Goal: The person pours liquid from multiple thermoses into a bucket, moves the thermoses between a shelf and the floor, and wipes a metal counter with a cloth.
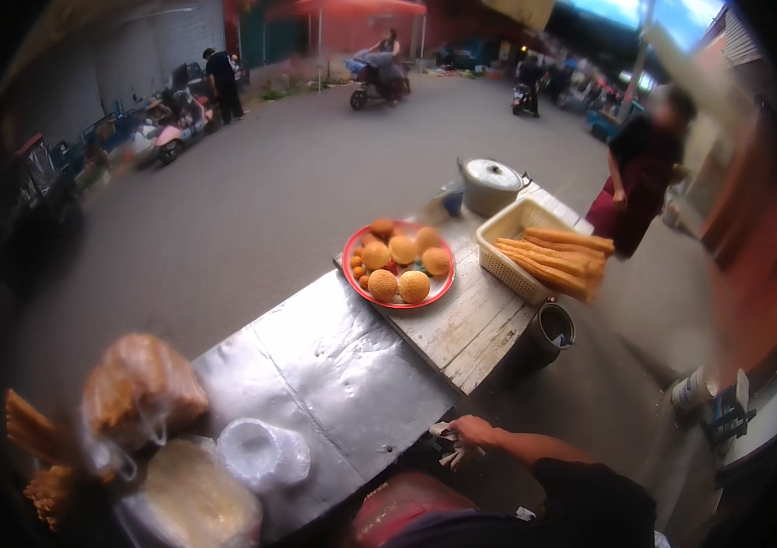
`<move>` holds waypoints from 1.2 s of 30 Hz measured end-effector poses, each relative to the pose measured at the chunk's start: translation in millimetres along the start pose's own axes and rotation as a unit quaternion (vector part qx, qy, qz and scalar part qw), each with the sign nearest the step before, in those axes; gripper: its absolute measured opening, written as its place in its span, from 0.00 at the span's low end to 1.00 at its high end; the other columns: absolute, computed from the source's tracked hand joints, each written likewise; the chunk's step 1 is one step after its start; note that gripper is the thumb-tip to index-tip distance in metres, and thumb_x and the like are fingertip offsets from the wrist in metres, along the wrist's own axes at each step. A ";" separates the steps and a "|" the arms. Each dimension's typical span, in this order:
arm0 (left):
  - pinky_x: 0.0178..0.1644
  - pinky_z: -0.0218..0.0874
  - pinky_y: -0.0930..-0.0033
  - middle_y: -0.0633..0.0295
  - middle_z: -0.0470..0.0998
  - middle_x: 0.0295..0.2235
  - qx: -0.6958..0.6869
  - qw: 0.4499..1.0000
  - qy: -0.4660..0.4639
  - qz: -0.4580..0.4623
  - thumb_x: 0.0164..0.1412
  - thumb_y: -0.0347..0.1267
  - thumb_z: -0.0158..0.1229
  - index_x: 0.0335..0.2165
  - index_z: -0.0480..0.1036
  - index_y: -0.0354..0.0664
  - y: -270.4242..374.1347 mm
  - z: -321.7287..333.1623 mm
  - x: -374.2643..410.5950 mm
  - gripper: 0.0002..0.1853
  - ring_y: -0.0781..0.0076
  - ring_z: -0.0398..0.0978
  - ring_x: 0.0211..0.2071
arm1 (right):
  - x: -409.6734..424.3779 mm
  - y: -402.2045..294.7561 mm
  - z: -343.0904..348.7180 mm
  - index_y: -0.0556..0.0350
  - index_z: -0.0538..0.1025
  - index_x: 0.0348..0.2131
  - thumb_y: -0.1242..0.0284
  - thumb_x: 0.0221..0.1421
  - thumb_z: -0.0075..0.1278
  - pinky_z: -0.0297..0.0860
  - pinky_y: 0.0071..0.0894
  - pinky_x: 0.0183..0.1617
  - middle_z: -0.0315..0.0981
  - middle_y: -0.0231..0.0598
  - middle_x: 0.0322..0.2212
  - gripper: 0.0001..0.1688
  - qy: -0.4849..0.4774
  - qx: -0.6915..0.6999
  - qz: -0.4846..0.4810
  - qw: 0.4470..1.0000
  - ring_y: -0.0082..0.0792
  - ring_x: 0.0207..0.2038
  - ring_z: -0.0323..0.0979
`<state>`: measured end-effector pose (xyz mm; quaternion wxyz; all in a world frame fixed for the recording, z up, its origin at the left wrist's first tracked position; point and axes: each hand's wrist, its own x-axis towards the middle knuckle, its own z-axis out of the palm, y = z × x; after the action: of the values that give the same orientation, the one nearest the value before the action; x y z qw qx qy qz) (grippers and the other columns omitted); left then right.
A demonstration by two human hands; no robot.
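Observation:
My right hand (474,431) grips a crumpled pale cloth (458,453) just off the near edge of a metal-topped table (333,349). The left hand is out of view. On the metal top, towards the left, are a stack of clear plastic-wrapped bowls (263,453), a plastic-covered container of pale yellowish contents (200,493) and a plastic bag of brown fried food (141,387). A red-rimmed round tray (354,284) holds several sesame balls (414,286) where the metal top meets a white wooden table (460,335).
Fried dough sticks (553,257) overhang a cream plastic basket (491,264); behind it stands a lidded metal pot (491,188). A dark bucket (556,329) is beside the wooden table. An aproned person (645,171) stands at right. Scooters (183,130) line the street, and a rider (385,68) is on it.

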<state>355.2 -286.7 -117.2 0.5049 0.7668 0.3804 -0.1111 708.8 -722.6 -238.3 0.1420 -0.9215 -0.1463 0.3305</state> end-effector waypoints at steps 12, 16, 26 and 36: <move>0.35 0.67 0.56 0.55 0.76 0.31 0.028 0.985 -0.168 0.039 0.63 0.32 0.54 0.37 0.75 0.37 -126.4 -27.5 -35.0 0.09 0.61 0.75 0.31 | -16.3 -75.6 -6.5 0.27 0.78 0.56 0.55 0.58 0.57 0.76 0.45 0.42 0.82 0.43 0.37 0.26 0.020 -0.041 -0.063 0.997 0.45 0.36 0.80; 0.35 0.67 0.56 0.55 0.76 0.31 -0.012 0.983 -0.174 0.065 0.63 0.32 0.54 0.36 0.75 0.37 -139.5 -12.1 -31.4 0.09 0.61 0.74 0.31 | -38.7 -84.2 -20.3 0.27 0.76 0.58 0.56 0.62 0.53 0.74 0.43 0.45 0.80 0.45 0.44 0.24 0.104 -0.006 -0.095 0.990 0.45 0.39 0.79; 0.35 0.67 0.56 0.56 0.76 0.31 -0.044 0.984 -0.156 0.072 0.64 0.33 0.53 0.36 0.74 0.37 -131.1 -4.8 -11.8 0.09 0.61 0.74 0.31 | 37.0 -95.1 -23.3 0.54 0.78 0.50 0.76 0.48 0.51 0.68 0.47 0.60 0.77 0.54 0.48 0.26 0.334 0.047 -0.060 0.939 0.55 0.54 0.72; 0.36 0.67 0.56 0.56 0.76 0.31 -0.005 0.993 -0.111 0.045 0.64 0.33 0.52 0.36 0.74 0.37 -90.0 -30.0 19.3 0.10 0.60 0.74 0.31 | 137.7 -95.3 -3.9 0.41 0.76 0.46 0.74 0.50 0.53 0.71 0.52 0.51 0.75 0.46 0.41 0.21 0.347 0.024 -0.015 0.938 0.53 0.46 0.74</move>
<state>299.5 -233.8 -176.1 0.5525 0.7634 0.2875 -0.1710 796.2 -585.8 -279.4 0.2105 -0.9731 -0.0935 -0.0081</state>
